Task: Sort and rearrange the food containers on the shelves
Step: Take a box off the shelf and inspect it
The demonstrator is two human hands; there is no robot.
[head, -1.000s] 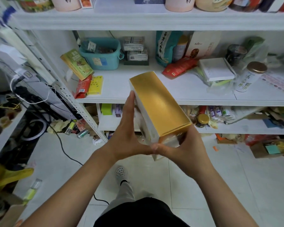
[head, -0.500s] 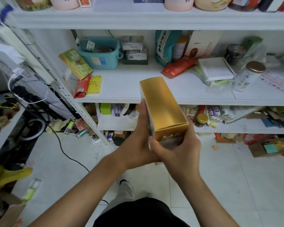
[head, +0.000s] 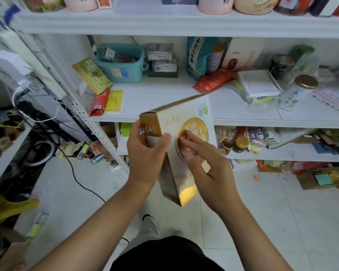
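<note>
In front of the middle shelf [head: 157, 98], just below its front edge, the gold box [head: 186, 114] is held in the air by both hands. Compared with half a second ago, the box has been turned. Its plain gold side was then uppermost. Now its cream printed face, with a round gold emblem, is presented to the camera, and a gold end panel is seen at the upper left. The left hand [head: 147, 153] has been shifted to that upper-left corner, which is pinched between the thumb and curled fingers. The right hand [head: 207, 165] has left the near end of the box. Its fingers [head: 192, 139] are now laid nearly straight across the emblem. Whether its thumb is hooked behind the box edge cannot be told through the motion blur. On the middle shelf the teal basket [head: 123, 69], the red packet [head: 213, 80] and the gold-lidded jar [head: 296, 92] are unchanged.
</note>
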